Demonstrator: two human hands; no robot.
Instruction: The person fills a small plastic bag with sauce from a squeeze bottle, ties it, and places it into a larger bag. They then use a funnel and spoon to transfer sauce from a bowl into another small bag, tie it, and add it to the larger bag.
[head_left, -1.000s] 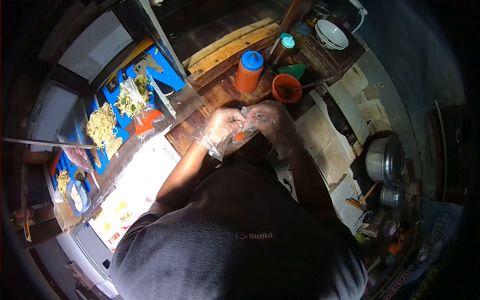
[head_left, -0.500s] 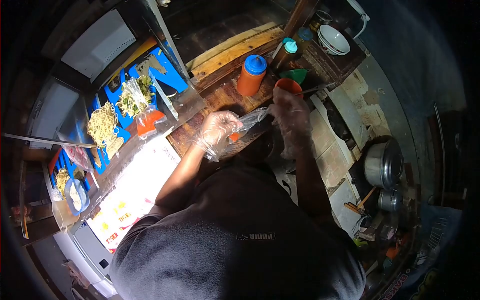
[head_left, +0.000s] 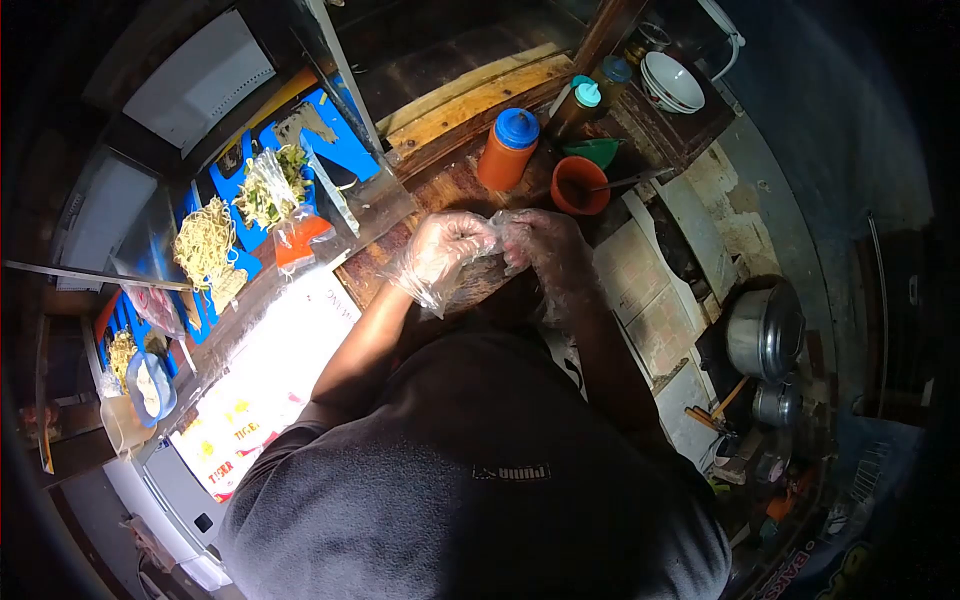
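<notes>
My left hand (head_left: 450, 245), in a clear plastic glove, pinches one side of a thin clear plastic bag (head_left: 499, 222). The gloved right hand (head_left: 545, 243) meets it from the other side, its bent fingers on the same plastic. Most of the bag is hidden by the fingers, and its contents cannot be made out. Just beyond my hands stands an orange squeeze bottle (head_left: 507, 150) with a blue cap. Right of that is an orange-red cup (head_left: 580, 187) with a utensil handle leaning out.
Noodles (head_left: 205, 245), chopped greens (head_left: 270, 190) and a small bag of red sauce (head_left: 300, 243) lie at left. White paper sheets (head_left: 280, 370) cover the counter below. Stacked bowls (head_left: 672, 82) stand back right, with a metal pot (head_left: 765, 327) at far right.
My right hand has come down and left from in front of the cup to meet my left hand at the bag. The bag no longer stretches out between them, and the cup shows fully.
</notes>
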